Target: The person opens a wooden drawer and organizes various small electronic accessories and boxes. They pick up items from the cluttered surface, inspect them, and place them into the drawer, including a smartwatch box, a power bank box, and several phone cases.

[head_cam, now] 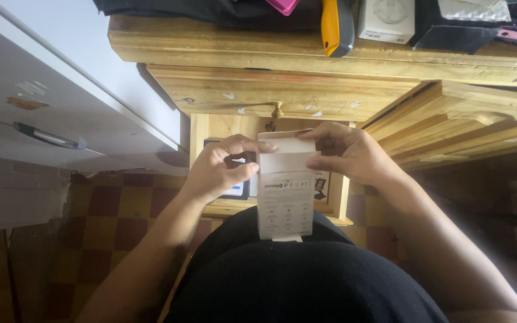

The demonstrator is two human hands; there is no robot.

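Your left hand and right hand pinch the white carton at its open top flap; squeezing harder could crush it

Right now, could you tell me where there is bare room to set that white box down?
The desk top is bare along its front edge, left of the yellow tool; its back edge is crowded. The open drawer holds items. Both the left hand and right hand hold the white box.

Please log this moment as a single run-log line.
left hand: grips white box upper left | right hand: at open top flap | box: upright over open wooden drawer
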